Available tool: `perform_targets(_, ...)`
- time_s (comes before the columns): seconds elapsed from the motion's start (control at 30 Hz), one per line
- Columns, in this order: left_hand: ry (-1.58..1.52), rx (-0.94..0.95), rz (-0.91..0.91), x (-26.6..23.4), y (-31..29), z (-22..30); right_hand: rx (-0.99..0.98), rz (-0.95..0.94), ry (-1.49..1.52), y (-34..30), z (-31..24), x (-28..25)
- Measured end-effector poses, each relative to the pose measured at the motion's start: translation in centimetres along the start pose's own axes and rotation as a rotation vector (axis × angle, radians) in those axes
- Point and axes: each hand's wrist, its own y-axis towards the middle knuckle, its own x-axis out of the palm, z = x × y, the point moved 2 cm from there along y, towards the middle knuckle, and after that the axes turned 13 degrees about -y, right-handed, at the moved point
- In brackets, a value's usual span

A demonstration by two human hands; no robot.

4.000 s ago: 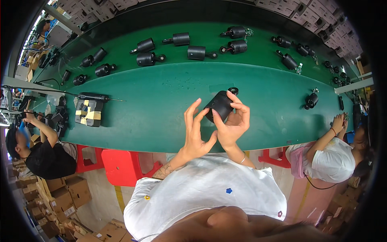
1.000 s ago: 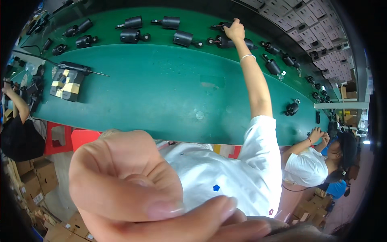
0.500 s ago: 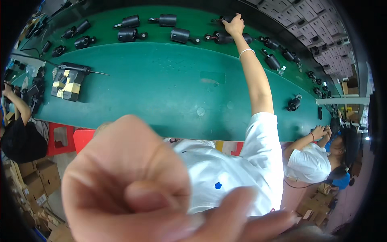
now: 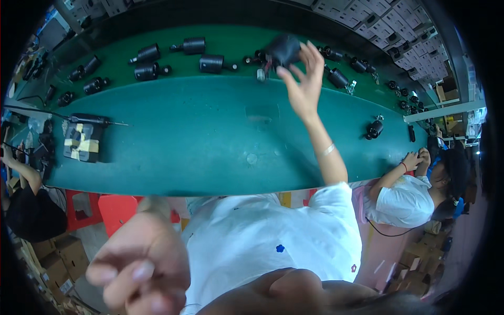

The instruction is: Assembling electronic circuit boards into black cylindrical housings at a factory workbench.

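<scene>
Over the far edge of the green bench, my right hand [image 4: 304, 79] grips a black cylindrical spotlight [image 4: 283, 50], with thumb and fingers at its side. The spotlight is smeared by motion, and a small pale part with a thin lead [image 4: 261, 74] hangs below it. My left hand [image 4: 142, 262] is close to the camera at the lower left, away from the bench. Its fingers are curled toward the palm, and nothing shows in them.
Several similar black spotlights [image 4: 211, 63] line the green strip [image 4: 231, 34] behind the bench [image 4: 194, 142]. An electric screwdriver [image 4: 89, 119] lies on a taped black block [image 4: 81, 143] at left. Another spotlight [image 4: 374, 129] stands at right. Co-workers sit at both sides; red stools [image 4: 118, 212] are below.
My right hand has drawn back from the far strip, lifting the spotlight toward me. My left hand has moved down and away from the camera, and its fingers have curled.
</scene>
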Motion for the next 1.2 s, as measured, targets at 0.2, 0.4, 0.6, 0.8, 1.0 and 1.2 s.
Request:
perform_targets(0.2, -0.264, -1.172, -0.344, 6.4, -6.9, -3.5, -0.287, -0.196, 0.03, -9.1, -6.7, -3.1)
perform_targets(0.4, -0.83, -1.535, -0.15, 7.8, -11.7, -1.0, -0.5, -0.42, -0.033, -13.8, -8.1, -2.0)
perform_targets(0.6, -0.888, -1.599, -0.07, 7.2, -12.7, 0.1, -0.261, -0.397, 0.207, -11.8, -7.6, -3.9)
perform_targets(0.8, -0.734, -1.543, -0.27, 7.9, -11.3, 0.6, 0.177, -0.452, 0.576, -8.5, -5.0, -3.8)
perform_targets(1.0, -0.408, -1.304, -0.491, 8.3, -10.3, 1.1, 0.204, -0.603, 0.496, -7.7, -5.6, -3.8)
perform_targets(1.2, -0.227, -1.059, -0.626, 8.5, -10.2, 1.1, 0.194, -0.589, 0.514, -7.8, -5.2, -4.7)
